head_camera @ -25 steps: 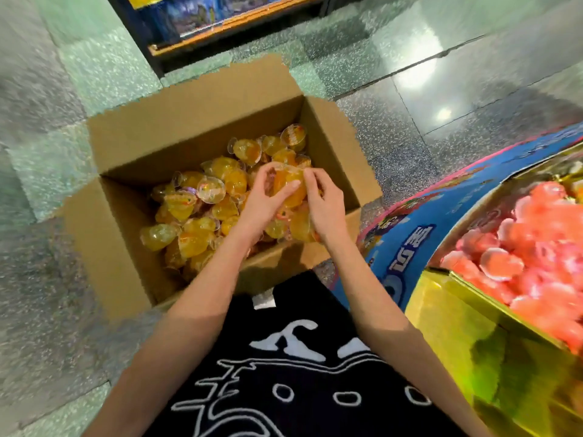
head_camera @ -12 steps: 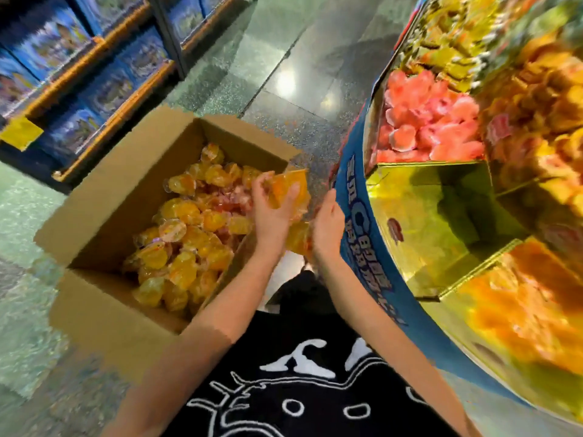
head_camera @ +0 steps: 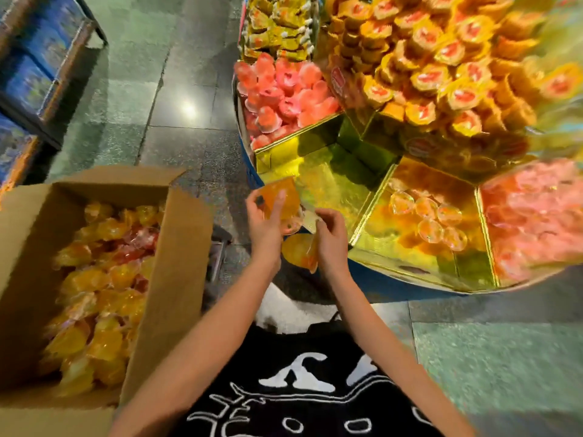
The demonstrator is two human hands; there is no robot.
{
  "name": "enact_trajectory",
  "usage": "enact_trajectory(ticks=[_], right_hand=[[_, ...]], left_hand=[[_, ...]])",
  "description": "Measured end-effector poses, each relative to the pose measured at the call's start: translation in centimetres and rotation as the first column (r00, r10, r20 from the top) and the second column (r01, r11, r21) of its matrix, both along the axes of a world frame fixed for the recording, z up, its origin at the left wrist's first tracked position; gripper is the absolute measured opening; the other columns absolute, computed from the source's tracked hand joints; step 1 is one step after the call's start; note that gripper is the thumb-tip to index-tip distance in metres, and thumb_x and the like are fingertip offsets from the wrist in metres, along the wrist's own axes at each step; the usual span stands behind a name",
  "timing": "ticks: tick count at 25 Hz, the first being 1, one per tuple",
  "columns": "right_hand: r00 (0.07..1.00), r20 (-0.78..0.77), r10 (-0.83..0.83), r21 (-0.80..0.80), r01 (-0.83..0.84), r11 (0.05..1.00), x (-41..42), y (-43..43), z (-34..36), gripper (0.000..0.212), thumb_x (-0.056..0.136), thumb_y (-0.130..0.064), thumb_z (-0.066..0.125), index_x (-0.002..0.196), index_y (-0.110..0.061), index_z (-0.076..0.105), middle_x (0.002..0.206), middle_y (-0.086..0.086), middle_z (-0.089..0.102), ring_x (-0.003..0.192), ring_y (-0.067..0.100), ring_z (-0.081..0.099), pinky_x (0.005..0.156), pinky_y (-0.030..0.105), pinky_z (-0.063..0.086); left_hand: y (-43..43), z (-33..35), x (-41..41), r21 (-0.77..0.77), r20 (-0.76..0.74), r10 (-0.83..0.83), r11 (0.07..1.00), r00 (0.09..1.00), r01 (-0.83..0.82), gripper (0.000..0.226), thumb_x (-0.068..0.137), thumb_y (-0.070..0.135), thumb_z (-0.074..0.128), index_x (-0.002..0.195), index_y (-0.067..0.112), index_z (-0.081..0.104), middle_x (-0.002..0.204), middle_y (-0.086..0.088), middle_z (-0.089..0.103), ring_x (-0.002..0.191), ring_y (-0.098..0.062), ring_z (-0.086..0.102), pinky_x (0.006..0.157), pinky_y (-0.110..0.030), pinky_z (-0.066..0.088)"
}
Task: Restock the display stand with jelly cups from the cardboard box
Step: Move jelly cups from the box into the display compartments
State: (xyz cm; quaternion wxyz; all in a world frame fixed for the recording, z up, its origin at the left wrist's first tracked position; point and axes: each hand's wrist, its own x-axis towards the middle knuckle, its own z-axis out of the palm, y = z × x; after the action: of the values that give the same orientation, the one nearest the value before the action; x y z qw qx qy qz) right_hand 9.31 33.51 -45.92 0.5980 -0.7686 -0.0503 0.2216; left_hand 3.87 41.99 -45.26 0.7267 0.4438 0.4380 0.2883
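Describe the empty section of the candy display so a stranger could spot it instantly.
Start at the round tiered display stand with the blue outer wall, right of the brown cardboard box. On its outer ring, find the shiny gold compartment facing the person. Pink jelly cups fill one neighbour, clear orange jelly cups dot the other; this one looks bare.

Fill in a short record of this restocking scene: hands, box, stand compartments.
Left hand: grips orange plastic jelly cups
Right hand: grips another orange jelly cup
Brown cardboard box: open, many orange cups inside
Round gold display stand: compartment ahead of the hands bare; the one right of it holds few orange cups
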Motion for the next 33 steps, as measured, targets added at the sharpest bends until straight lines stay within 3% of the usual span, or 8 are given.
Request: enact_trajectory(ticks=[4, 10, 16, 19, 23, 26, 30, 33], right_hand=[[0.969, 0.093, -0.229, -0.006, 0.23, 0.973, 5.8, -6.0, 0.7, 0.015, 0.092, -0.017, 0.065, 0.1, -0.013, 0.053, 0.106, 0.005, 0.055, 0.105, 0.018, 0.051, 0.094, 0.025, 0.04], [0.929, 0.088, -0.36, -0.103, 0.368, 0.924, 14.5, -14.5, 1.0, 0.049, 0.101, -0.035, 0.05, 0.065, -0.006, 0.068, 0.053, 0.002, 0.054, 0.053, 0.015, 0.046, 0.059, 0.029, 0.035], [0.942, -0.046, -0.332, 0.001, 0.333, 0.943, 20.3, -19.8, 0.3, 0.029, 0.099, 0.003, 0.035, 0.11, -0.007, 0.061, 0.113, 0.009, 0.065, 0.096, 0.02, 0.057, 0.069, 0.01, 0.039], [0.959, -0.038, -0.281, 0.007, 0.282, 0.959, 21.2, -21.6, -0.4, 0.031, 0.091, 0.012, 0.039, 0.109, -0.011, 0.052, 0.112, -0.001, 0.057, 0.099, 0.003, 0.054, 0.072, 0.001, 0.038], [0.936, -0.08, -0.343, -0.073, 0.338, 0.938, 22.0, -21.9, -1.3, 0.005, 0.097, -0.017, 0.058, 0.093, -0.015, 0.059, 0.092, -0.004, 0.061, 0.085, 0.009, 0.056, 0.071, 0.017, 0.043], [0.968, -0.095, -0.233, -0.042, 0.23, 0.972, 22.0, -21.9, -1.1, 0.022, 0.098, -0.029, 0.056, 0.095, -0.011, 0.068, 0.083, -0.005, 0.064, 0.073, -0.001, 0.054, 0.066, 0.011, 0.042], [0.962, -0.258, 0.085, 0.063, -0.071, 0.995, 22.8, -23.4, -0.6, 0.043, 0.095, -0.023, 0.062, 0.136, -0.012, 0.055, 0.127, -0.013, 0.055, 0.111, -0.007, 0.051, 0.082, 0.001, 0.041], [0.89, -0.377, 0.257, 0.052, -0.257, 0.965, 22.9, -24.2, -1.4, 0.062, 0.088, -0.02, 0.071, 0.144, -0.019, 0.045, 0.135, -0.017, 0.043, 0.125, 0.004, 0.045, 0.088, 0.007, 0.04]], left_hand=[[-6.9, -0.5, 7.4, -0.13, 0.073, -0.044, 0.99, 0.996, 0.054, 0.042, 0.094, 0.034, 0.063, 0.129, 0.023, 0.042, 0.13, -0.011, 0.058, 0.112, -0.024, 0.06, 0.082, -0.037, 0.053], [-14.9, -0.6, 17.5, -0.188, 0.069, -0.084, 0.978, 0.994, 0.095, 0.05, 0.092, 0.041, 0.063, 0.132, 0.025, 0.038, 0.133, -0.008, 0.056, 0.111, -0.017, 0.06, 0.087, -0.033, 0.053], [-19.6, -1.4, 23.3, -0.254, -0.021, -0.11, 0.962, 0.994, 0.101, 0.05, 0.095, 0.044, 0.057, 0.137, 0.027, 0.037, 0.13, -0.006, 0.056, 0.114, -0.026, 0.058, 0.088, -0.042, 0.05], [-20.6, -1.8, 24.2, -0.264, -0.039, -0.142, 0.956, 0.989, 0.126, 0.049, 0.096, 0.046, 0.054, 0.138, 0.028, 0.037, 0.131, -0.001, 0.056, 0.119, -0.023, 0.056, 0.097, -0.046, 0.047], [-21.5, -2.1, 24.8, -0.274, -0.067, -0.184, 0.948, 0.981, 0.159, 0.047, 0.096, 0.045, 0.054, 0.138, 0.027, 0.04, 0.127, 0.0, 0.059, 0.117, -0.02, 0.056, 0.098, -0.043, 0.045], [-20.7, -2.2, 25.3, -0.293, -0.067, -0.179, 0.944, 0.982, 0.152, 0.047, 0.097, 0.046, 0.054, 0.137, 0.026, 0.041, 0.125, 0.0, 0.061, 0.115, -0.022, 0.059, 0.099, -0.046, 0.047], [-18.4, -2.6, 25.9, -0.298, -0.059, -0.189, 0.941, 0.98, 0.164, 0.046, 0.097, 0.045, 0.054, 0.136, 0.025, 0.042, 0.124, -0.004, 0.062, 0.112, -0.025, 0.062, 0.094, -0.047, 0.053], [-17.6, -2.6, 25.5, -0.299, -0.088, -0.217, 0.937, 0.972, 0.182, 0.044, 0.096, 0.044, 0.054, 0.134, 0.025, 0.042, 0.117, 0.0, 0.063, 0.105, -0.021, 0.064, 0.088, -0.046, 0.054]])
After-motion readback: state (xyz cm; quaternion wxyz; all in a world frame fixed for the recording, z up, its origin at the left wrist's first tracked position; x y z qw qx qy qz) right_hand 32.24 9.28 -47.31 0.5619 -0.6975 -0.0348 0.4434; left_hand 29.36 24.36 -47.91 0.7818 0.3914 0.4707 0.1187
